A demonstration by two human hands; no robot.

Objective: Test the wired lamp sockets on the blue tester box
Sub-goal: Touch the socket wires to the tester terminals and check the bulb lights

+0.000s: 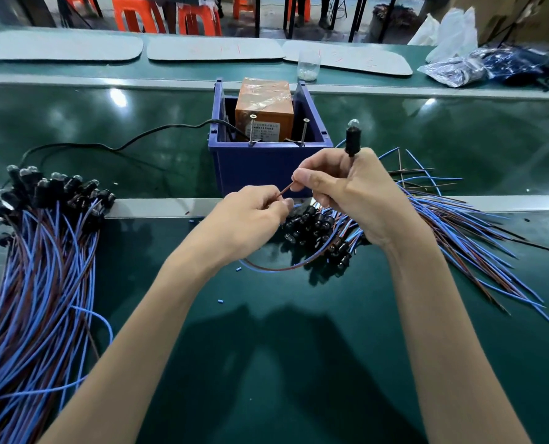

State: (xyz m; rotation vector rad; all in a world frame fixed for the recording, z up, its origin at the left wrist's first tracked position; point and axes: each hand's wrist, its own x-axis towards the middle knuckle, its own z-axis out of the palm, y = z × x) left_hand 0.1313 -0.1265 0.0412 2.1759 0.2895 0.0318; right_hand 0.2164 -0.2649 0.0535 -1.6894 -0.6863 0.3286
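The blue tester box (260, 169) stands mid-table with an orange transformer (263, 107) inside and two upright screws (251, 129) at its front rim. My right hand (356, 193) holds a black lamp socket (352, 141) upright, its small bulb on top, just right of the box. That hand's thumb and forefinger also pinch the brown wire (284, 191). My left hand (254, 209) pinches the same wire's other part, in front of the box. The socket's blue and brown leads loop down below my hands.
A pile of wired sockets (318, 229) lies under my hands, its leads fanning right. A second bundle of sockets (52, 193) lies at the left. A black power cord (116, 145) runs left from the box. A plastic cup (308, 65) and bags (478, 65) sit at the back.
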